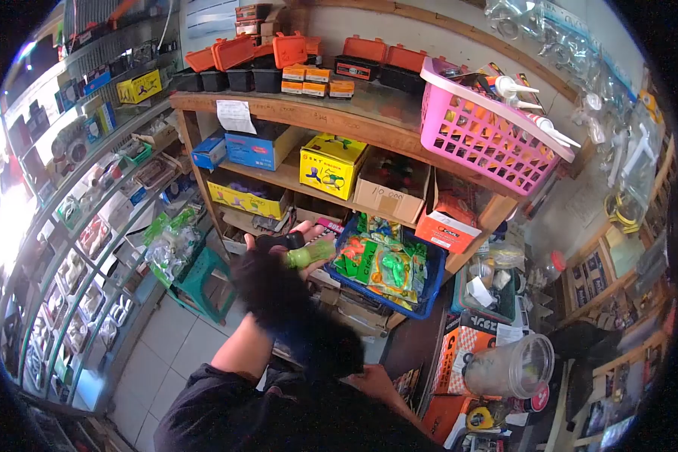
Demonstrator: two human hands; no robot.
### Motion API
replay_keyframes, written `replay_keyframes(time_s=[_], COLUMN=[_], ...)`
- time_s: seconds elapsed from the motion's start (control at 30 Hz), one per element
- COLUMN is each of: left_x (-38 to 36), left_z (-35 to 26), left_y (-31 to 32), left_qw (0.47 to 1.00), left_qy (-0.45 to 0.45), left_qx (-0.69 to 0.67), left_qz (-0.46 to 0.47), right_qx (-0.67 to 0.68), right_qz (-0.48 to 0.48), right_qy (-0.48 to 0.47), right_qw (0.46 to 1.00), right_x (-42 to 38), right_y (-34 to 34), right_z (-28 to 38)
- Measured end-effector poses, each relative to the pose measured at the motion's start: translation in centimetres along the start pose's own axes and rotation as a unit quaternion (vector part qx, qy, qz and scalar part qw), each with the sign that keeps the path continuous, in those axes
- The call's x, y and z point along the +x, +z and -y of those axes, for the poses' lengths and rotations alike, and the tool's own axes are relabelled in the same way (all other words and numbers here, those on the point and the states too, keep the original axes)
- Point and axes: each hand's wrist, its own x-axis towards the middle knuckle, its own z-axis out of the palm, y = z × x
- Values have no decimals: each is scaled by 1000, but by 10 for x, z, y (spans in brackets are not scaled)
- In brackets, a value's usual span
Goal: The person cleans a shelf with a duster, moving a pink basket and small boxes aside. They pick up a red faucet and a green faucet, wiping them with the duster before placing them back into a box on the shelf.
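My left hand is stretched out in front of the lower shelf, palm partly up. Across it lies a translucent yellow-green piece, with a small black round part beside it; their exact kind does not show. A black, furry-looking shape covers much of my left wrist and the space before my chest; I cannot make out what it is. My right hand is low at the body, its fingers hidden behind the dark shape. Near the left hand stands a blue basket of colourful packets.
A wooden shelf carries yellow, blue and cardboard boxes, with a pink basket on its right end. At left are a green stool and a glass display rack. A clear plastic jar stands at lower right.
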Motion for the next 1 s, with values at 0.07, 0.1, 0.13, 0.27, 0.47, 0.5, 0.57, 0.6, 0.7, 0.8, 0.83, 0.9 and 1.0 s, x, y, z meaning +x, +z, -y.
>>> replay_keyframes(time_s=[0.07,0.1,0.13,0.27,0.47,0.5,0.57,0.6,0.7,0.8,0.83,0.9,1.0], left_x=[-3,1,-1,-3,-2,0,-1,1,1,2,2,1,2], left_z=[-4,-6,-5,2,-3,-5,-1,2,4,5,5,4,5], left_y=[-13,-19,-22,22,-26,-21,-3,-14,-10,-11,-12,-10,-12], left_qw=[993,993,1000,987,999,999,999,999,993,995,1000,1000,992], left_qy=[14,-14,4,37,22,16,25,28,50,41,9,16,37], left_qx=[96,-36,13,82,19,-47,45,13,40,44,-7,15,60], left_qz=[-63,109,-2,-136,-35,6,14,-12,-102,-78,11,5,-107], right_qx=[43,87,87,48,62,64,25,-12,11,-58,-59,29,73], right_qz=[9,16,16,-14,5,-26,-44,-61,-44,-11,-12,-49,-52], right_qy=[66,132,132,-56,117,87,45,4,43,-13,-14,-20,50], right_qw=[997,987,987,997,991,994,998,998,998,998,998,998,995], right_x=[9,11,10,0,8,6,4,3,-8,-4,-5,-11,-15], right_y=[10,13,14,4,17,18,15,14,-11,-5,-7,-12,-21], right_z=[-16,-17,-18,-3,-27,-26,-31,-32,20,11,14,27,50])
